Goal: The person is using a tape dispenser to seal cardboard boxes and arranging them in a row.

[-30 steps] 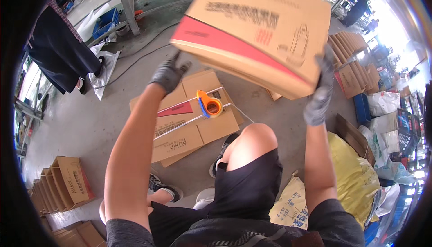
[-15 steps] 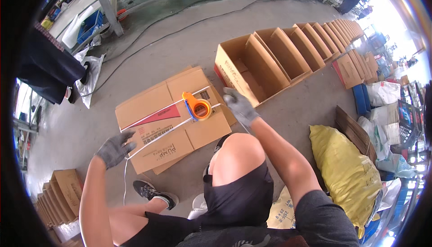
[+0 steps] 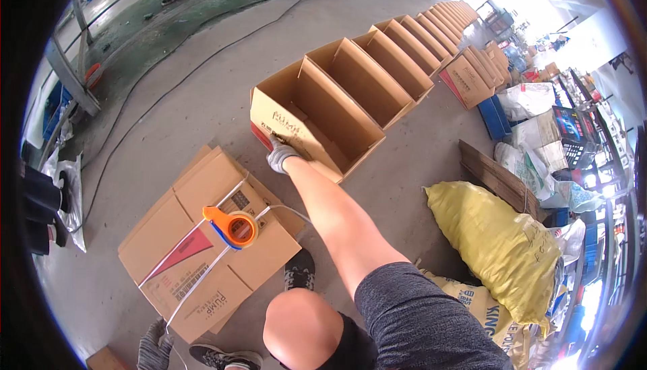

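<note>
My right hand (image 3: 280, 156), in a grey glove, reaches forward with its fingers laid against the printed front wall of the nearest open cardboard box (image 3: 286, 119). Low at the left, my gloved left hand (image 3: 156, 344) is beside the corner of a stack of flattened cartons (image 3: 151, 235); its fingers are partly hidden. White strapping (image 3: 176, 313) crosses the stack in two lines, and a loose end hangs close to the left hand. On top of the cartons lies an orange and blue tape dispenser (image 3: 232, 227) with a roll of tape, touched by neither hand.
Behind the nearest box, a long row of open boxes (image 3: 404, 43) recedes to the upper right. Full yellow sacks (image 3: 495, 249) stand at the right, next to a dark cardboard sheet (image 3: 495, 178). A black cable (image 3: 182, 67) crosses the floor. Another person's dark-clothed leg (image 3: 37, 195) is at far left.
My right hand has moved from the strapped stack onto the nearest open box. My left hand appears lower in view, still by the stack's corner. The whole view has swung to the right.
</note>
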`<action>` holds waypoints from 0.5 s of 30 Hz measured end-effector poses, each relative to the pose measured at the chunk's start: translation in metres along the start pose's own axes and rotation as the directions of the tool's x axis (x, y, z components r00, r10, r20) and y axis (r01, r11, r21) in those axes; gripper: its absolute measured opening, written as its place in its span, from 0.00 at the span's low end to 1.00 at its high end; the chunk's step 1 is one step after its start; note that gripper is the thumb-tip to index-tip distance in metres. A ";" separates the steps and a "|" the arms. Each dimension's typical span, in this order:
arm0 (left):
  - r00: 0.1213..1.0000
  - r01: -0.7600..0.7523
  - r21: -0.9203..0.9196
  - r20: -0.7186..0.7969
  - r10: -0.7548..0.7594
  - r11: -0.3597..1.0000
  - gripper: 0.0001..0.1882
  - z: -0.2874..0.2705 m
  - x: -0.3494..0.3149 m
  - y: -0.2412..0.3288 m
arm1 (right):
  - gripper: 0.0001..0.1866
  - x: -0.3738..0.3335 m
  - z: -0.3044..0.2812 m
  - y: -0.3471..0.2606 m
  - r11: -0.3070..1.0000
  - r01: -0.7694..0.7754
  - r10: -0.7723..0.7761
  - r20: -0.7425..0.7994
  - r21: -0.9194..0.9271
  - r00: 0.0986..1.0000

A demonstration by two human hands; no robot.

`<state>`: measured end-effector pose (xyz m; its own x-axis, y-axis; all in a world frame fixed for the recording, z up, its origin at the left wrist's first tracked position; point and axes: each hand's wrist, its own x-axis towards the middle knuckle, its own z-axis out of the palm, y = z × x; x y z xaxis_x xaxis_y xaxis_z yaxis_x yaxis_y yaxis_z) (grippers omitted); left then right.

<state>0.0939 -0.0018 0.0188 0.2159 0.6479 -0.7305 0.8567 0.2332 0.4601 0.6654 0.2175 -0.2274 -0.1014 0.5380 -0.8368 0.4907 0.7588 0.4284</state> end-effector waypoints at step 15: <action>0.996 0.023 0.243 -0.084 -0.002 0.970 0.26 0.004 0.045 0.016 | 0.29 -0.039 0.140 0.094 0.040 -0.002 0.694 -0.026 0.999 0.719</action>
<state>0.1195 0.0286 -0.0085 0.1739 0.7060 -0.6865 0.9495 0.0646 0.3069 0.8366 0.2167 -0.2025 0.2451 0.9235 -0.2952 0.8846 -0.3376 -0.3216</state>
